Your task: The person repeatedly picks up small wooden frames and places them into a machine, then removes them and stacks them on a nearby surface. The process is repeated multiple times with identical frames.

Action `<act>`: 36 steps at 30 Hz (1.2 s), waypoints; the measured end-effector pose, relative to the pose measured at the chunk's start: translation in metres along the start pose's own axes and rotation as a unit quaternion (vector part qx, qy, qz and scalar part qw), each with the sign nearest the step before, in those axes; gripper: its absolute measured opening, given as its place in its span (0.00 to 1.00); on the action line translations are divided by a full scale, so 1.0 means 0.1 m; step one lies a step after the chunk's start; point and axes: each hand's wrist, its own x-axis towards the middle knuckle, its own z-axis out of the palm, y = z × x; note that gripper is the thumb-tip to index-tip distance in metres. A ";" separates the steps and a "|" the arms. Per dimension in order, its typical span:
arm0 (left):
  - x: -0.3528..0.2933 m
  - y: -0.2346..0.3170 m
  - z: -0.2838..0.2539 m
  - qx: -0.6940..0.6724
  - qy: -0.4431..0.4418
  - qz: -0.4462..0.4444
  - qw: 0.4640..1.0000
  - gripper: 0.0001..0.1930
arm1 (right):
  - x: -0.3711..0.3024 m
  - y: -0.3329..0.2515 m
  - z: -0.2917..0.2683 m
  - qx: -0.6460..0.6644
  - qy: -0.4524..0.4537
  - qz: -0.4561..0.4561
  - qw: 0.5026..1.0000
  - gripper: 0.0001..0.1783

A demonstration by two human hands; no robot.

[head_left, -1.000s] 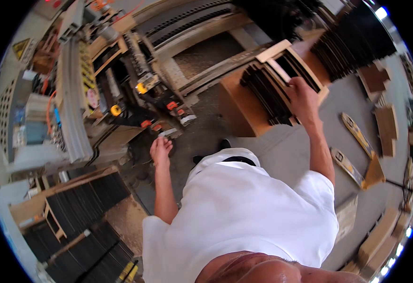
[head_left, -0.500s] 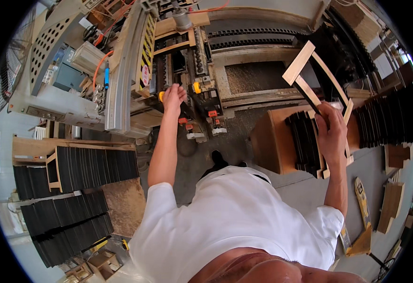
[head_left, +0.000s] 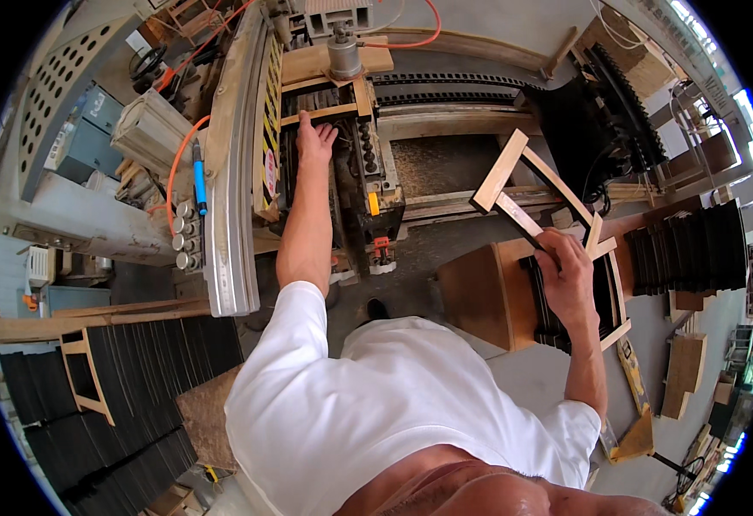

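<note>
My left hand (head_left: 314, 138) lies spread on the machine (head_left: 342, 172) ahead; my right hand (head_left: 565, 271) grips a pale wooden frame (head_left: 535, 193) above the wooden crate (head_left: 479, 297). Dark slat stacks (head_left: 127, 378) crowd the grey workshop floor (head_left: 548, 378).

We see a pale, bare wooden frame (head_left: 538, 199) in the right hand (head_left: 568, 277), its surface matt and sanded smooth; the left hand (head_left: 314, 138) rests on the machine (head_left: 342, 172), which is dull grey metal with greasy dark parts and light wooden bars clamped across it. The curved guard (head_left: 230, 198) looks like worn, scuffed painted metal. The stacked slats (head_left: 135, 370) are dark and matt, and our shirt (head_left: 393, 413) is soft white cloth
</note>
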 end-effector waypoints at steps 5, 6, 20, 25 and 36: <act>0.30 0.04 -0.15 -0.036 -0.005 0.011 0.999 0.35 | 0.37 -0.16 0.33 -0.011 -0.022 -0.068 0.997 0.12; 0.30 0.01 -0.17 -0.042 0.005 0.005 0.999 0.34 | 0.46 -0.17 0.43 -0.016 -0.030 -0.082 0.996 0.12; -1.16 -0.44 -0.70 -0.114 -0.134 -0.023 0.984 0.15 | 2.04 -0.27 2.89 0.030 -0.124 -0.328 0.936 0.11; -1.20 -0.45 -0.65 -0.147 -0.143 -0.005 0.979 0.10 | 2.06 -0.22 3.09 0.037 -0.180 -0.313 0.932 0.15; -2.33 -0.63 -0.83 -0.036 -0.014 0.043 0.998 0.20 | 2.95 -0.08 3.70 0.116 -0.137 -0.328 0.928 0.14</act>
